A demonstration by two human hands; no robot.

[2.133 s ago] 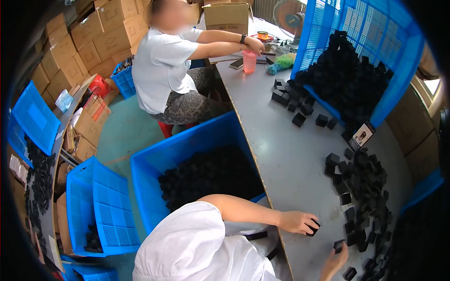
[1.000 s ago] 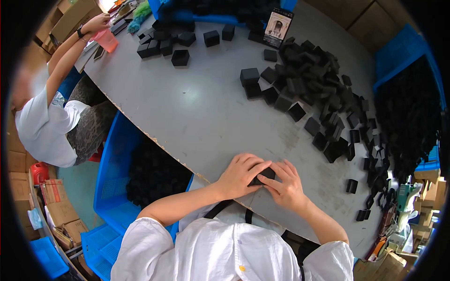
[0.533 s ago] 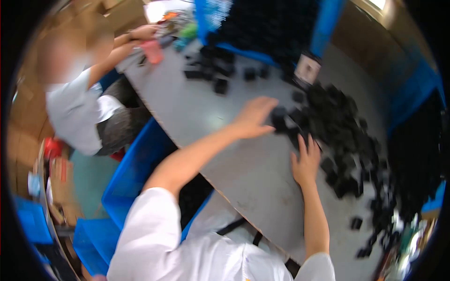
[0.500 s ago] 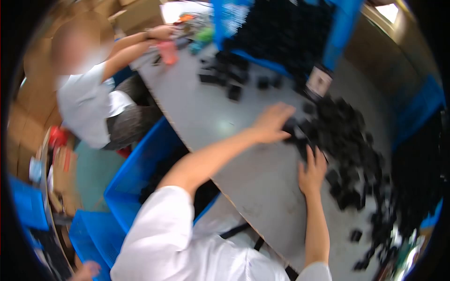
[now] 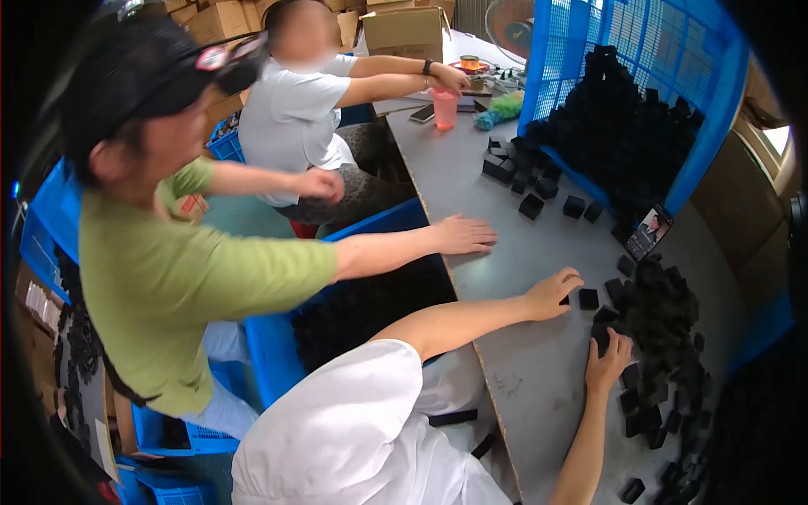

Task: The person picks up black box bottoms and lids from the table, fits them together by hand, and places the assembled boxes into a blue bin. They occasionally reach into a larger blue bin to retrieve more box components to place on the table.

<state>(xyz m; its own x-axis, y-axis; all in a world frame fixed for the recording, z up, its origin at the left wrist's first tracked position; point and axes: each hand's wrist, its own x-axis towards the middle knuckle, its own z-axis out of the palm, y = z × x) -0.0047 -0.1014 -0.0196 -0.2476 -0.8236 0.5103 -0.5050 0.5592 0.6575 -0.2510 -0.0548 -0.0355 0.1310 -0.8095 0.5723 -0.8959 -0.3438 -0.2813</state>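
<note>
My left hand (image 5: 551, 295) is over the grey table (image 5: 522, 379), its curled fingers around a small black block that shows only in part. Just to its right lies a loose black block (image 5: 588, 299). Lower right, my right hand (image 5: 608, 360) has its fingers wrapped against another black block (image 5: 603, 335) at the near edge of a heap of black blocks (image 5: 665, 311). A phone (image 5: 648, 231) with a lit screen leans behind the heap.
A co-worker in green (image 5: 185, 286) reaches a hand (image 5: 465, 235) onto the table at left. Another person (image 5: 295, 118) sits beyond, near a pink cup (image 5: 444, 109). A tipped blue crate (image 5: 551, 76) spills black blocks; a blue bin (image 5: 273, 353) stands below the table edge.
The view has turned left. A co-worker in green now stands at the left with one hand on the table. My hands are further apart, and the fingers of my left hand are more curled.
</note>
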